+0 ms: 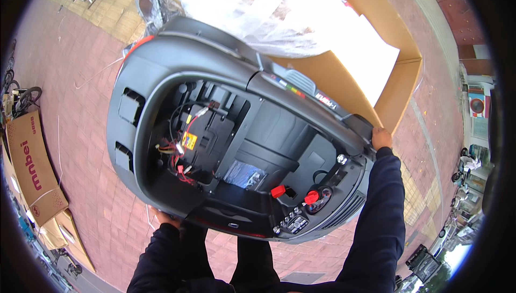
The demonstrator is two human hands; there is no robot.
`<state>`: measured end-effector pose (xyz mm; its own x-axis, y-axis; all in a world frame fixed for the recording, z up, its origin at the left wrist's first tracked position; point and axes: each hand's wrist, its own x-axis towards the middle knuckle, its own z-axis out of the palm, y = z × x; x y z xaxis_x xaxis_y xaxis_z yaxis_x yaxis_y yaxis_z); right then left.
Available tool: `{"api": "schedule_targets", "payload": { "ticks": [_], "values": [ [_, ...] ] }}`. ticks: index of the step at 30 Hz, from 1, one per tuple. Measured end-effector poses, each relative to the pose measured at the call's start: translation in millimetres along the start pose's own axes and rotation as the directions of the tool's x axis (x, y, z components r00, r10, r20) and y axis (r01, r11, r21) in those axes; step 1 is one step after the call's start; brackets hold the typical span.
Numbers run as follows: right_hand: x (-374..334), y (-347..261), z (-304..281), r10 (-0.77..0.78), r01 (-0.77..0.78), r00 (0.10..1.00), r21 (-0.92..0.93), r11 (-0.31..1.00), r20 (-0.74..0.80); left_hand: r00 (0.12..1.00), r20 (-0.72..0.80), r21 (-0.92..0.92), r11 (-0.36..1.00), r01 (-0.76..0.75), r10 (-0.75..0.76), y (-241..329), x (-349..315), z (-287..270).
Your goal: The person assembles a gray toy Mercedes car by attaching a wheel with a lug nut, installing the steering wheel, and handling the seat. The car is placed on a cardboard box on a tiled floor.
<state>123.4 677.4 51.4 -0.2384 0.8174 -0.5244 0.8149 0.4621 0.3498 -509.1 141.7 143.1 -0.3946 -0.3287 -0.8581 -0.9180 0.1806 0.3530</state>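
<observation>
A dark grey ride-on toy car body (269, 148) fills the middle of the view, lying crosswise in front of me. My left hand (165, 218) grips its lower left edge, with the fingers partly hidden beneath it. At the front corner on the right, my right hand (382, 138) is closed round the edge. Inside are a black battery bay (207, 134) with loose red and yellow wires (181, 168), a plastic bag of small parts (244, 176) and a dashboard with a red-capped piece (311, 197). Whether the body touches the ground, I cannot tell.
Beyond the car stands an open cardboard box (398, 86) with white sheets and clear plastic wrap (231, 8) spilling over it. A printed carton (36, 169) lies at the left. Pinkish brick paving (80, 105) surrounds everything. Parked scooters (467, 164) line the right.
</observation>
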Motion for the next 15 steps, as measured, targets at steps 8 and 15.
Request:
{"api": "schedule_targets", "payload": {
  "ticks": [8,15],
  "values": [
    [-20.6,1.1,-28.7,0.187,-0.189,0.982,0.136,0.972,0.028,0.992,0.125,0.028,0.999,-0.023,0.019,-4.8,43.5,-13.4],
    [-26.1,9.7,-34.0,0.173,-0.173,0.985,0.007,0.985,-0.006,0.936,0.342,-0.038,0.997,-0.073,0.081,-13.4,69.8,-27.5]
  ]
}}
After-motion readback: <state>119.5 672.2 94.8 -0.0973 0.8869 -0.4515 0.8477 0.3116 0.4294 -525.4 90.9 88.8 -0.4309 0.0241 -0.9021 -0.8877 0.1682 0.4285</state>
